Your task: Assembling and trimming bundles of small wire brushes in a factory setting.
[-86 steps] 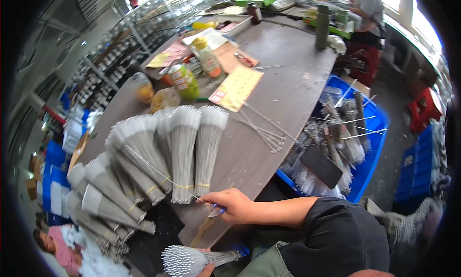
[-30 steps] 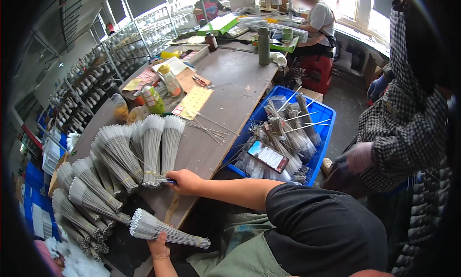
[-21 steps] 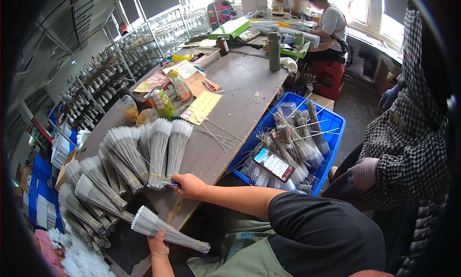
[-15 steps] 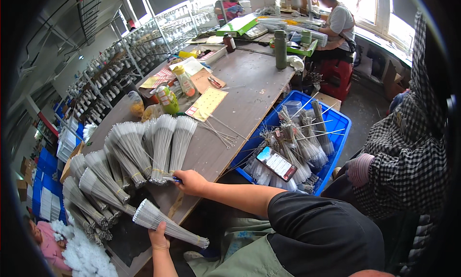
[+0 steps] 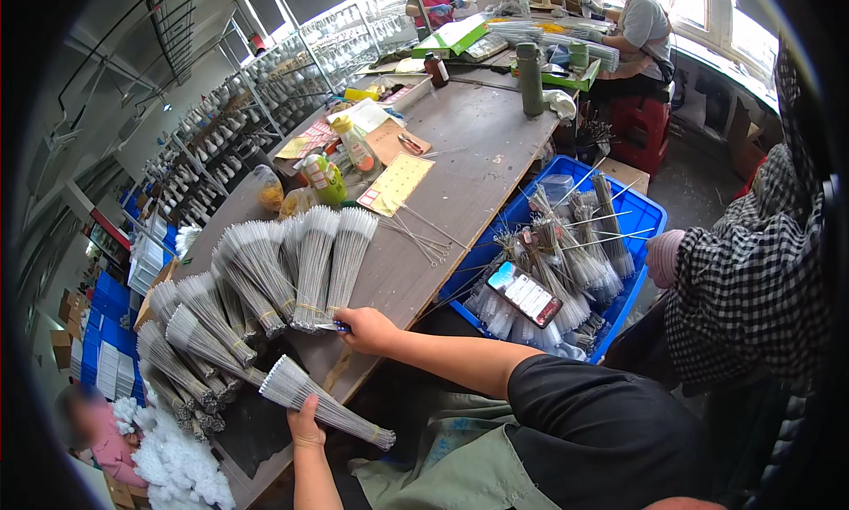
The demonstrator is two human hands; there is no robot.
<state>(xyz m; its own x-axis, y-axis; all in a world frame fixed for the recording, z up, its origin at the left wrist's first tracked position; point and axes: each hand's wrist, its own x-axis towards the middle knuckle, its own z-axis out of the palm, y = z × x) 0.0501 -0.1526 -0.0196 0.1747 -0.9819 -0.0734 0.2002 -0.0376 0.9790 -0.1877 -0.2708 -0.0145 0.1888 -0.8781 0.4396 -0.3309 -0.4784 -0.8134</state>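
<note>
My left hand (image 5: pixel 305 423) is closed around a bundle of thin grey wire stems (image 5: pixel 340 414), held slanting off the table's near edge. The bundle fans out at its pale end and narrows at a tied end by my lap. Closed on a small tool (image 5: pixel 334 326) with a silver tip and blue handle, my right hand (image 5: pixel 370 331) is at the table edge; its fingers hide the tool's exact kind. The tip is right by the tied lower ends of several similar bundles (image 5: pixel 314 262) lying fanned out on the table.
Right of the table is a blue crate (image 5: pixel 650 223) of bundles with a phone (image 5: pixel 523 294) on top. Loose wires (image 5: pixel 423 245), a yellow card (image 5: pixel 398 183) and bottles (image 5: pixel 324 179) lie or stand on the tabletop (image 5: pixel 482 170). A person in a checkered garment (image 5: pixel 743 271) is close at right.
The whole view has shifted slightly, moving things rightward. At the right, the other person's cuffed sleeve has risen to the crate's edge. My hands keep the bundle and the tool.
</note>
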